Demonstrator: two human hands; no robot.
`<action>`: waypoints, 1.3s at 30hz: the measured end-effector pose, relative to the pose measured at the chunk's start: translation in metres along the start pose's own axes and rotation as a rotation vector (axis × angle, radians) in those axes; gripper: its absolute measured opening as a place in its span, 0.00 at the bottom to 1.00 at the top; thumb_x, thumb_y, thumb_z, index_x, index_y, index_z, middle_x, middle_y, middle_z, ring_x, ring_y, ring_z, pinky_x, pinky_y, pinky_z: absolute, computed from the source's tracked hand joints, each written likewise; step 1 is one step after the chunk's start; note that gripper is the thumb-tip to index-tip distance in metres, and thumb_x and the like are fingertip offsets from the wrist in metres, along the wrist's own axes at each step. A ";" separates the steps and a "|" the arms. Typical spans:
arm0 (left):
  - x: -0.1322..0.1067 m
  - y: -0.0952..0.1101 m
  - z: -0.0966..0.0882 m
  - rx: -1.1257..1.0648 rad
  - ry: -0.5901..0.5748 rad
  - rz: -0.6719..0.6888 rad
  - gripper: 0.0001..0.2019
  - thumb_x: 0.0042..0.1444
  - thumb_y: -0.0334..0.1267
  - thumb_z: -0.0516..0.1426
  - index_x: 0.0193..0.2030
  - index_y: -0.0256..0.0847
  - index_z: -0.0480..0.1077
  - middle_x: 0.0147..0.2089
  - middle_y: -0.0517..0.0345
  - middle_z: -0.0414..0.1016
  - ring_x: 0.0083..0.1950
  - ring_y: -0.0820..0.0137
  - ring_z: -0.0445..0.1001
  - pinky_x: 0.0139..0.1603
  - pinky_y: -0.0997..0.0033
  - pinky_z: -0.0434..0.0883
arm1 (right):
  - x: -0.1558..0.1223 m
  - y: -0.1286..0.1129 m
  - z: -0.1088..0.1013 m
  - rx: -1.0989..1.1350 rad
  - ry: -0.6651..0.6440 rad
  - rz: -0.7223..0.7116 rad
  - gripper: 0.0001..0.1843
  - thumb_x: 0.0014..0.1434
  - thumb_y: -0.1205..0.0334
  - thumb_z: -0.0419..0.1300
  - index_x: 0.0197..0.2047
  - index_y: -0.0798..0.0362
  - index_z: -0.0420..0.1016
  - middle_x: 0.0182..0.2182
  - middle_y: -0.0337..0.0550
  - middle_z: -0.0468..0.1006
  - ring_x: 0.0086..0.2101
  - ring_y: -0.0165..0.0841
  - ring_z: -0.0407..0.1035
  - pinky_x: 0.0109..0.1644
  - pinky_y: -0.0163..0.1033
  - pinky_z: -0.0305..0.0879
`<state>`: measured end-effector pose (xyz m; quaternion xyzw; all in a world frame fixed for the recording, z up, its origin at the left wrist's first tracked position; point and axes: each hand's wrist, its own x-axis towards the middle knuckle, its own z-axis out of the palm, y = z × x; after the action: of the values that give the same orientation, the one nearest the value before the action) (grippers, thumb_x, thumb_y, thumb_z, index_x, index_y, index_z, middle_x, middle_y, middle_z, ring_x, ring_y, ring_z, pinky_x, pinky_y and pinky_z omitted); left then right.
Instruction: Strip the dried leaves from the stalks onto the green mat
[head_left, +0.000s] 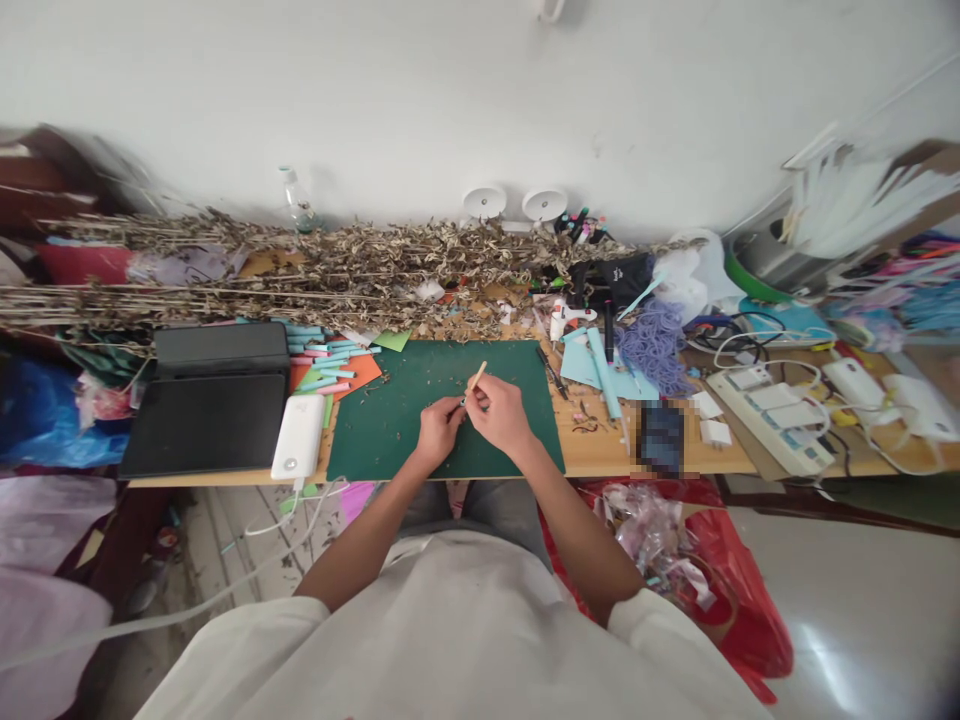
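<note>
Both hands meet over a dark green cutting mat (390, 420) on a wooden desk. My right hand (501, 412) is closed around a thin pale wooden stick (478, 376) that points up and away. My left hand (439, 430) is pinched shut at the stick's lower end, on something too small to make out. Small brown scraps lie scattered on the mat around the hands.
A white power bank (298, 436) and a black case (210, 400) lie left of the mat. Dried leafy stalks (315, 265) run along the back. Pastel paper rolls (326, 365), blue paper (600, 365), purple cord (656, 345), a power strip (769, 420) and a red bag (720, 590) crowd the rest.
</note>
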<state>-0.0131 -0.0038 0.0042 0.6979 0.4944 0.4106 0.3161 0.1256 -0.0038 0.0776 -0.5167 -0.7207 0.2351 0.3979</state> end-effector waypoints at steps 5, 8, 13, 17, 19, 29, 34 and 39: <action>0.001 0.001 -0.001 -0.005 0.003 -0.003 0.10 0.61 0.34 0.54 0.41 0.39 0.77 0.35 0.55 0.78 0.35 0.70 0.74 0.39 0.73 0.68 | 0.000 -0.005 0.003 0.100 0.015 0.023 0.06 0.58 0.65 0.52 0.37 0.51 0.69 0.32 0.42 0.74 0.29 0.29 0.71 0.32 0.31 0.73; 0.000 0.002 0.000 0.002 -0.009 -0.023 0.10 0.61 0.35 0.54 0.41 0.39 0.77 0.33 0.56 0.77 0.34 0.71 0.73 0.38 0.74 0.68 | 0.000 -0.010 -0.005 0.157 0.068 0.070 0.06 0.59 0.62 0.52 0.36 0.51 0.69 0.31 0.41 0.75 0.29 0.29 0.73 0.33 0.32 0.73; 0.002 0.004 0.001 0.024 0.023 -0.105 0.11 0.60 0.40 0.55 0.42 0.37 0.77 0.31 0.56 0.77 0.30 0.71 0.72 0.35 0.73 0.67 | 0.000 0.007 -0.032 0.163 0.305 0.228 0.14 0.63 0.55 0.50 0.47 0.52 0.70 0.29 0.41 0.76 0.26 0.31 0.72 0.30 0.35 0.70; 0.007 0.006 -0.020 0.203 0.043 -0.118 0.13 0.61 0.43 0.55 0.42 0.38 0.76 0.33 0.55 0.77 0.30 0.71 0.71 0.34 0.73 0.66 | 0.003 0.040 -0.039 -0.282 0.205 0.370 0.14 0.60 0.58 0.53 0.43 0.55 0.75 0.22 0.40 0.75 0.25 0.34 0.70 0.32 0.36 0.65; 0.008 0.007 -0.036 0.368 0.042 -0.118 0.14 0.62 0.44 0.53 0.45 0.39 0.75 0.34 0.54 0.76 0.32 0.69 0.71 0.34 0.72 0.65 | 0.004 0.052 -0.035 -0.471 0.077 0.428 0.12 0.60 0.60 0.54 0.41 0.55 0.76 0.24 0.43 0.77 0.28 0.35 0.72 0.35 0.37 0.64; -0.004 -0.008 -0.076 0.862 -0.017 -0.208 0.18 0.64 0.44 0.49 0.56 0.42 0.69 0.44 0.46 0.72 0.45 0.61 0.72 0.37 0.69 0.68 | 0.030 0.036 -0.009 -0.656 -0.072 0.352 0.16 0.64 0.57 0.52 0.50 0.54 0.71 0.43 0.51 0.77 0.40 0.39 0.72 0.40 0.38 0.64; -0.017 -0.009 -0.069 0.795 0.101 -0.146 0.18 0.64 0.43 0.49 0.58 0.42 0.68 0.49 0.46 0.71 0.48 0.61 0.71 0.41 0.67 0.70 | 0.099 0.003 0.013 -0.535 -0.115 0.014 0.13 0.65 0.63 0.48 0.44 0.52 0.74 0.40 0.47 0.77 0.42 0.36 0.70 0.42 0.36 0.62; -0.036 -0.007 -0.058 0.657 0.122 -0.034 0.17 0.64 0.39 0.49 0.58 0.41 0.67 0.50 0.48 0.71 0.49 0.62 0.71 0.48 0.64 0.72 | 0.179 -0.019 0.059 -0.539 -0.198 -0.202 0.15 0.66 0.67 0.47 0.46 0.53 0.73 0.41 0.48 0.77 0.45 0.39 0.66 0.44 0.38 0.62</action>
<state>-0.0740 -0.0339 0.0164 0.7283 0.6299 0.2649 0.0509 0.0398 0.1601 0.1171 -0.5040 -0.8401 0.0436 0.1957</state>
